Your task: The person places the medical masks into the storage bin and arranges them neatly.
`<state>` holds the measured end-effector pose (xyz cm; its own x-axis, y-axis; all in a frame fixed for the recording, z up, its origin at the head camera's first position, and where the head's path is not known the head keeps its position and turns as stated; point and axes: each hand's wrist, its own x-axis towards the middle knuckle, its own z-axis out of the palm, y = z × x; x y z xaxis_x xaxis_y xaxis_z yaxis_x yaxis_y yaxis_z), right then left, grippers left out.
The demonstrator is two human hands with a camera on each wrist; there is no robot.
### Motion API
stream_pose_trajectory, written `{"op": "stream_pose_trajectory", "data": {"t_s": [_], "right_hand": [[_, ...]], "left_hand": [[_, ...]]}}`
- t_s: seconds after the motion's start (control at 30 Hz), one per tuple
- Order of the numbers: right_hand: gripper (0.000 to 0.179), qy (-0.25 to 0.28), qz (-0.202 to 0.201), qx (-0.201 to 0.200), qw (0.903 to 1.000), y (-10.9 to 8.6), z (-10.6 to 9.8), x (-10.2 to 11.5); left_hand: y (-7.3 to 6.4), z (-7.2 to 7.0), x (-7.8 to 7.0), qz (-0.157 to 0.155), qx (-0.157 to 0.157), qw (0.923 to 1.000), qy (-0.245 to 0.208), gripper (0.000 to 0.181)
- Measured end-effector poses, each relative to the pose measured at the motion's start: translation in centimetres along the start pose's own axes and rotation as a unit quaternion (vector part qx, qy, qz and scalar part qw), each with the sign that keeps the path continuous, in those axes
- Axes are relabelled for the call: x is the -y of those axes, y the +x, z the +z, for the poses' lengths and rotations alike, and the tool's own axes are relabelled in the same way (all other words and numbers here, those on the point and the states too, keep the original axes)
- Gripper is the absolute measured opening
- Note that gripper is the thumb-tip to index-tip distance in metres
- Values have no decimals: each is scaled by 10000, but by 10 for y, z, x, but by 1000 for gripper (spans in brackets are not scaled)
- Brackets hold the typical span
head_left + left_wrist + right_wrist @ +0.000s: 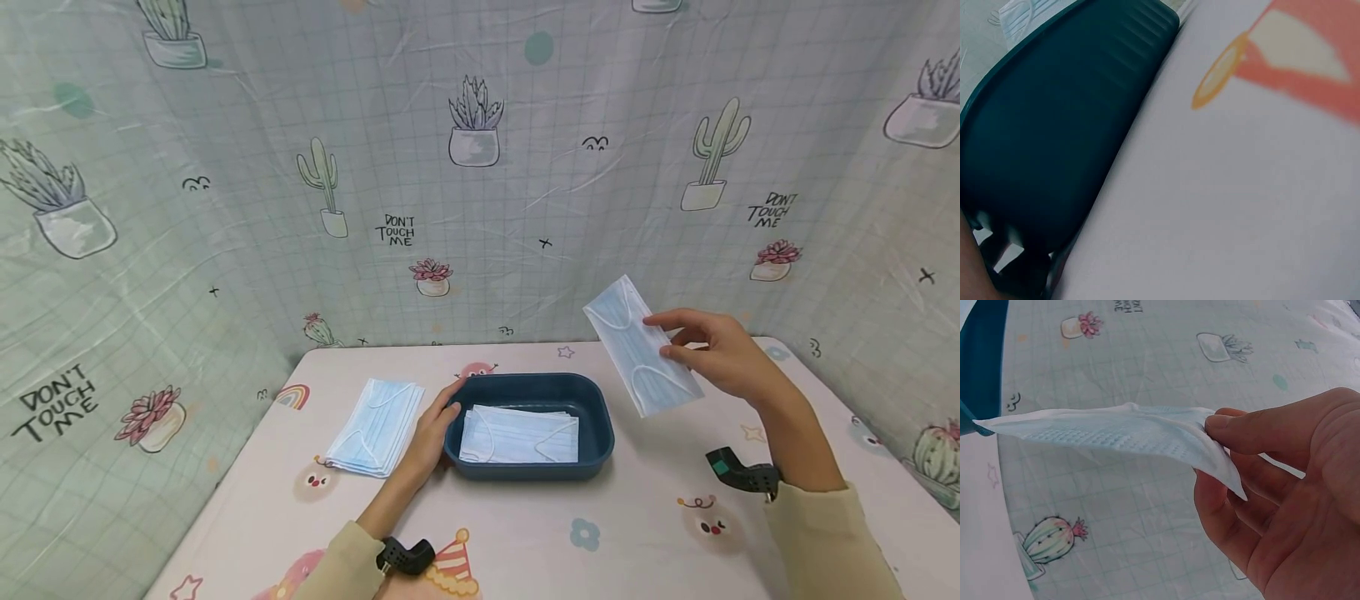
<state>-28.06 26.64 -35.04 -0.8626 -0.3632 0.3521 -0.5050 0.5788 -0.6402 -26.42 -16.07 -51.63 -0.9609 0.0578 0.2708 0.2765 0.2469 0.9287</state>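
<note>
In the head view, my right hand holds up a pale blue face mask by its right edge, pinched between thumb and fingers. The right wrist view shows the thumb on one side of the mask and a finger on the other, its body slightly bent. My left hand grips the left end of a dark blue plastic bin, fingertips over its rim. Inside the bin lie several stacked masks with white ear loops. The bin's ribbed outer wall fills much of the left wrist view.
Left of the bin, a stack of several face masks lies on the printed tabletop. A patterned cloth hangs behind and along both sides of the table. Each wrist wears a black camera mount.
</note>
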Motion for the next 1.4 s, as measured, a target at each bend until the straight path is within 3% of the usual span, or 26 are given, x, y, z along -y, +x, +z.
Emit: {"op": "stream_pose_trajectory", "data": {"t_s": [0.53, 0.77, 1.4], "right_hand": [[42, 15, -102, -15, 9999, 0, 1, 4], [42, 35, -76, 7, 10000, 0, 2, 6], [42, 136, -66, 51, 9999, 0, 7, 11]], "left_hand": [[3, 1, 0, 125, -54, 9999, -28, 48], [2, 2, -1, -41, -22, 10000, 24, 50], [2, 1, -2, -36, 13, 10000, -1, 51]]}}
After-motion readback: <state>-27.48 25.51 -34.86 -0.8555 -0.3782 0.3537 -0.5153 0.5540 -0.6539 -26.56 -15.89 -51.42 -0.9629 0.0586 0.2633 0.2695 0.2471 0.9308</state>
